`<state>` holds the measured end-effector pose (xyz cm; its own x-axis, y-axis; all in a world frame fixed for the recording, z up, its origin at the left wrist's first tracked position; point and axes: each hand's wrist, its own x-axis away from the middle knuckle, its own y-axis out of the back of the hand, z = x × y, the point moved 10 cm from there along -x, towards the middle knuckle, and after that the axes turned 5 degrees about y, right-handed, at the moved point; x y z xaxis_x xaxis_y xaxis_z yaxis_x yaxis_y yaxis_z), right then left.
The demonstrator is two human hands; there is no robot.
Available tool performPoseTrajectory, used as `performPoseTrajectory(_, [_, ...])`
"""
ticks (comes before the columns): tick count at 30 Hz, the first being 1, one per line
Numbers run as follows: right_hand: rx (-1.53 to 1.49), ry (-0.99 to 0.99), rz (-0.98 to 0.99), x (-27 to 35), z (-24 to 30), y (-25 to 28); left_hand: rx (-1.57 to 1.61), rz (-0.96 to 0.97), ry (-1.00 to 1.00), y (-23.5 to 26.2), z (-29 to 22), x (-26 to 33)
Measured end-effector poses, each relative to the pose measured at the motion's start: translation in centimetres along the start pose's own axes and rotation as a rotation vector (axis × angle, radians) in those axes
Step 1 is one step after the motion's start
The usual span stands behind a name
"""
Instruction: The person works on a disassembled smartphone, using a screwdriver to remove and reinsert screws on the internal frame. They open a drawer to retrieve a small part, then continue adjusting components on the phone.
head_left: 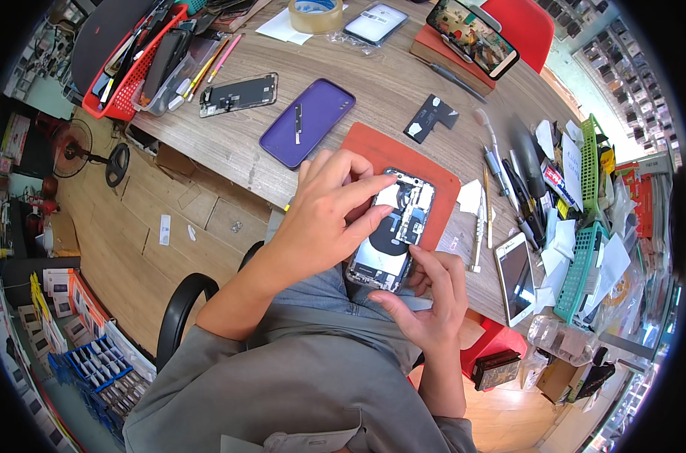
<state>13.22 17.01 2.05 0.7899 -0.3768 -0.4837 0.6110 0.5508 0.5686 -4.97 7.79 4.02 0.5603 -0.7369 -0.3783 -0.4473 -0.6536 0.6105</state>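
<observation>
An opened phone point(392, 260) with its inner boards and a round black patch bared is tilted over the near edge of an orange-red mat point(445, 192). My left hand point(324, 204) reaches across its upper left side, index finger and thumb touching the inside near the top. A small white patch shows between those two fingertips; whether it is loose I cannot make out. My right hand point(434, 294) grips the phone's lower right edge, with the thumb at the bottom corner and the index finger along the side.
A purple phone case point(307, 124), a detached screen point(239, 95) and a black battery-like part point(431, 118) lie beyond the mat. On the right are a white phone point(515, 278), pens, tools and a green basket point(581, 272). Another phone point(473, 38) leans at the back.
</observation>
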Motion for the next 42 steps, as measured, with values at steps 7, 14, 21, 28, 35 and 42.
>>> performPoseTrajectory(7, [0.003,-0.001,0.004,0.0,0.0,0.0,-0.005,0.0,-0.009,0.1,-0.2,0.0])
performPoseTrajectory(14, [0.007,-0.005,0.005,-0.1,0.0,0.0,0.006,0.019,-0.035,-0.3,0.0,0.2])
performPoseTrajectory(21, [0.012,-0.013,0.01,-0.1,0.1,0.1,-0.074,0.008,-0.123,-0.5,-0.5,0.6])
performPoseTrajectory(28, [-0.001,-0.019,0.009,-0.1,0.1,0.1,-0.027,-0.026,-0.115,-0.1,-0.6,0.6])
performPoseTrajectory(35, [0.011,-0.021,0.015,-0.2,0.2,0.1,-0.061,-0.012,-0.134,-0.3,-0.8,0.4])
performPoseTrajectory(42, [0.003,-0.013,0.01,-0.3,0.2,0.2,-0.076,-0.023,-0.034,-0.5,-1.4,0.7])
